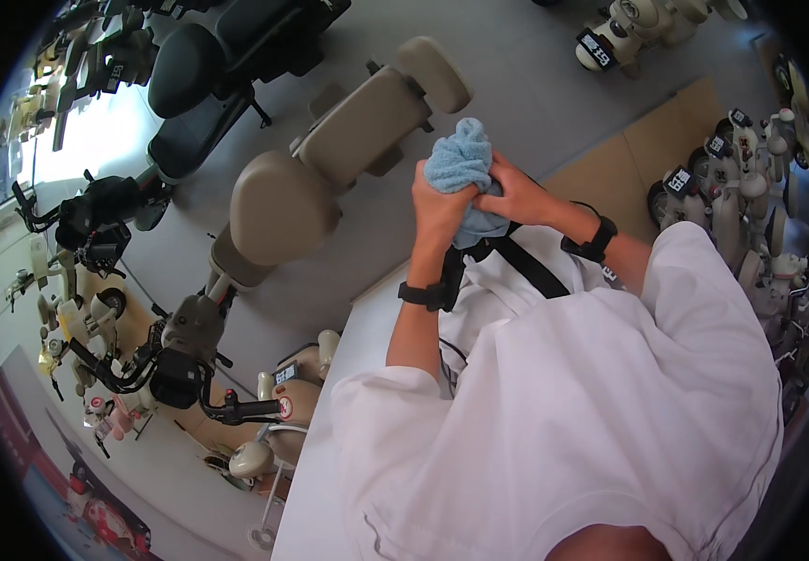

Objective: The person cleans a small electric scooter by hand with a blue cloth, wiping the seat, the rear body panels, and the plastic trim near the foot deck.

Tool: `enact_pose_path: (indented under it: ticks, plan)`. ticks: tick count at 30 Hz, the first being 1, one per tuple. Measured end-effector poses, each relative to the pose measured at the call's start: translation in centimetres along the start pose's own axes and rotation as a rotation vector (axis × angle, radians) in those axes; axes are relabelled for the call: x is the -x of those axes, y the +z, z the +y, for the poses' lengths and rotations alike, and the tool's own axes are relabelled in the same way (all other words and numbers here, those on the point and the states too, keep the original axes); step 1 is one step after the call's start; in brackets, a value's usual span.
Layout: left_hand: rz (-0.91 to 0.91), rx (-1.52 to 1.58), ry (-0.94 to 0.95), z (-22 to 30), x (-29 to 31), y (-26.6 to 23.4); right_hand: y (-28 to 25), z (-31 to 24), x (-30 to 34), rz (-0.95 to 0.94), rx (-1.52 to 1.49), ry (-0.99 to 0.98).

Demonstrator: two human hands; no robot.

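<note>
A light blue towel (pixel 459 159) is bunched up between my two hands in front of my body. My left hand (pixel 439 208) is closed around its near side, with the cloth bulging above the fingers. From the right, my right hand (pixel 514 192) grips the same towel, its fingers partly hidden by the folds. Part of the cloth hangs below both hands. Black straps circle both wrists. Just left of the towel stands an electric scooter with a beige seat (pixel 358 131), apart from my hands.
The scooter's handlebar (pixel 180 374) reaches toward the lower left. A black scooter (pixel 199 84) stands beyond it. A white surface (pixel 330 411) lies by my left elbow. Several cream scooters (pixel 741 187) line the right side, near brown boards (pixel 610 159) on the grey floor.
</note>
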State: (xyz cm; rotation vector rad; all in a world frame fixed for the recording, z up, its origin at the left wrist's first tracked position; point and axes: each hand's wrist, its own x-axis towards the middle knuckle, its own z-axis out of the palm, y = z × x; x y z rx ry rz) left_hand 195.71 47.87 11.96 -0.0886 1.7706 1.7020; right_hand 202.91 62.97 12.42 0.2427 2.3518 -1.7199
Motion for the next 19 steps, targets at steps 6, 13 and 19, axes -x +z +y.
enact_pose_path:
  ticks: [6,13,19]
  plan:
    - [0.010,-0.010,0.094,0.3,2.0,-1.0,-3.6,1.7,3.2,0.014,-0.420,0.122]
    - [0.021,-0.074,0.167,0.4,2.6,-1.6,-7.2,20.7,20.3,0.052,0.033,0.682]
    - [-0.057,-0.056,0.125,0.2,2.0,-0.2,-2.1,18.4,30.5,-0.656,0.031,0.913]
